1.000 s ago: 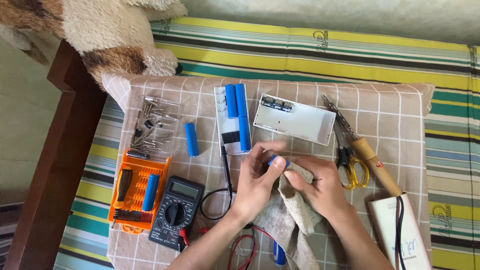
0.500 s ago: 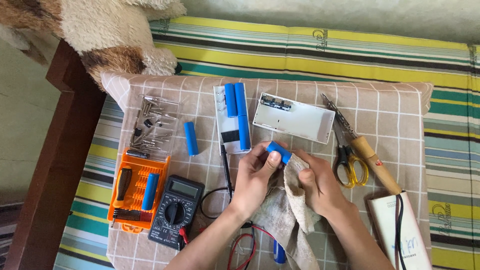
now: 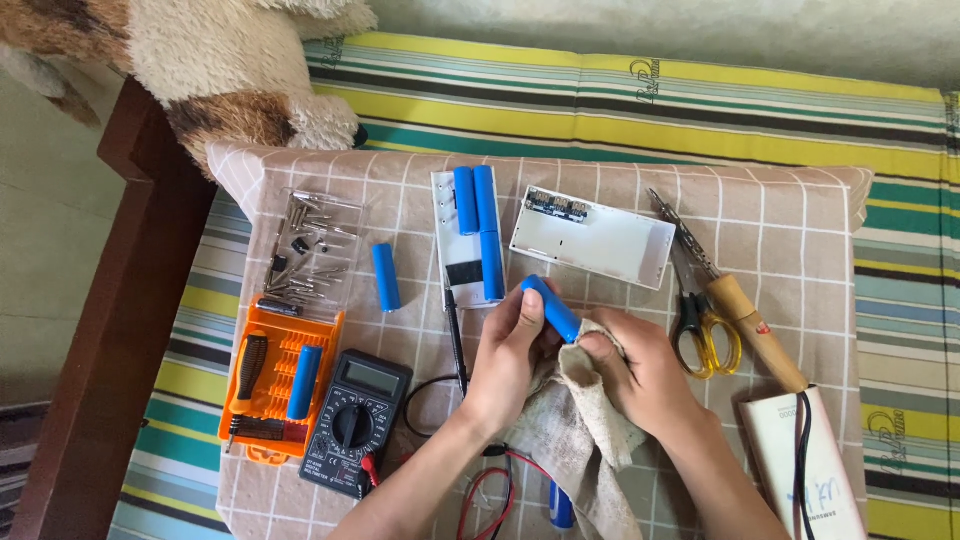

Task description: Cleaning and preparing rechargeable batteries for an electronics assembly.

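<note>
A person's left hand (image 3: pixel 510 350) gripped a blue cylindrical battery cell (image 3: pixel 551 308), fingers clamped around it and holding it tilted above a checked cloth-covered board (image 3: pixel 780 220). The right hand (image 3: pixel 640 372) was closed on a grubby beige rag (image 3: pixel 578 425), pressing a fold of it against the cell's lower end. Just beyond the hands lay an open white battery case (image 3: pixel 470 238) with three blue cells seated in it, beside a white casing half with a circuit board (image 3: pixel 592 236). A loose blue cell (image 3: pixel 386 277), a black multimeter (image 3: pixel 356 422), an orange screwdriver kit (image 3: pixel 282 380), yellow-handled scissors (image 3: pixel 706 322) and a wooden-handled soldering iron (image 3: pixel 745 318) lay around.
</note>
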